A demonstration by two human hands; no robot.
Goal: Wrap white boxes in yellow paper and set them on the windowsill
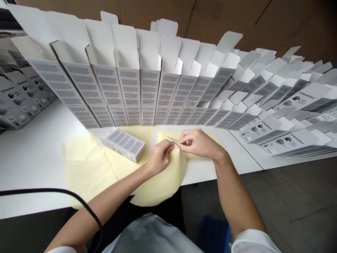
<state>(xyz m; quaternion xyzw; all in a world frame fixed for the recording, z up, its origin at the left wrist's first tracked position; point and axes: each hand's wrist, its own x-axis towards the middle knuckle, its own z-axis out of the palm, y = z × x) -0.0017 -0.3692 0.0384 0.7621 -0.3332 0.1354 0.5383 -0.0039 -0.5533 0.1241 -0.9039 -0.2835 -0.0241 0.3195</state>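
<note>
Between my hands hangs a pale yellow paper sheet (160, 186), its lower part draping over the table's front edge. The fingers of my left hand (161, 154) are closed on its upper edge. Close beside them, my right hand (196, 143) pinches the same edge between thumb and fingertips. A small printed carton (127, 142) lies on its side to the left of my left hand, on top of other yellow sheets (84, 163). Under and behind my right hand is a flat yellow paper stack (207, 138), partly covered by the hand.
A long row of printed cartons (129, 95) with raised flaps stands behind my hands. More open-topped cartons (284, 140) crowd the right side, and others (23, 95) stand at far left. A black cable (52, 190) crosses the lower left, over the white table (34, 168).
</note>
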